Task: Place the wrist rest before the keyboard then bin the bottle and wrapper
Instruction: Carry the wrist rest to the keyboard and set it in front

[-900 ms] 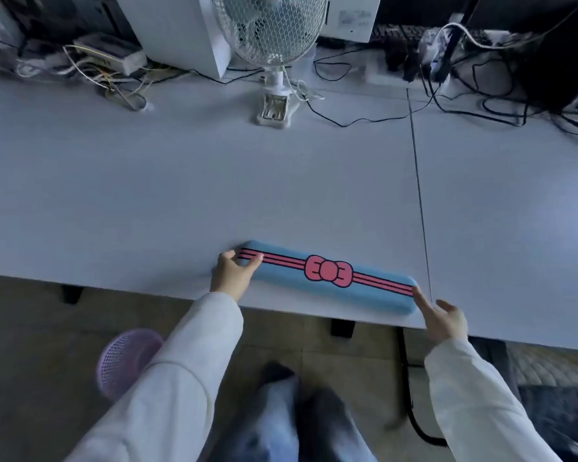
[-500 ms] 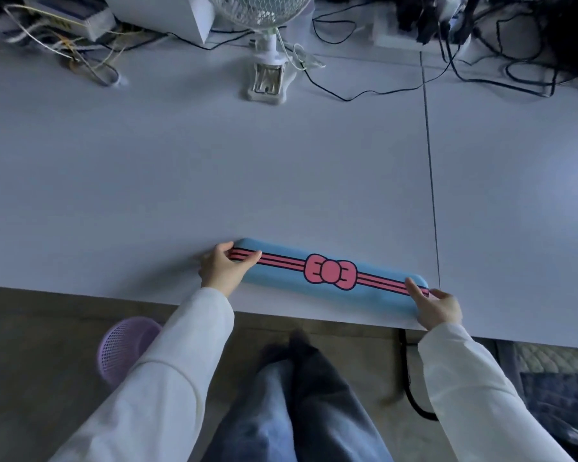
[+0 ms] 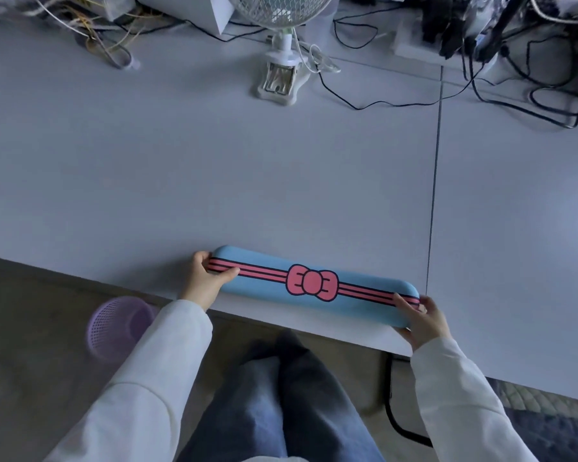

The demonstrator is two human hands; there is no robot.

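Note:
A long blue wrist rest (image 3: 274, 281) with pink stripes and a pink bow lies along the near edge of the white desk (image 3: 181, 181). My left hand (image 3: 202, 281) grips its left end, thumb on top. At the other end, my right hand (image 3: 422, 320) holds the rest with fingers wrapped over and under it. No keyboard, bottle or wrapper is in view.
A purple mesh bin (image 3: 121, 326) stands on the floor under the desk's left front. A white clip fan (image 3: 282, 73) sits at the back middle. Tangled cables (image 3: 531, 78) and power strips crowd the back right, more wires (image 3: 97, 38) the back left. My legs are below.
Both hands have closed more firmly around the ends of the wrist rest. The right hand went from touching the end to gripping it. The view tilted down and closer.

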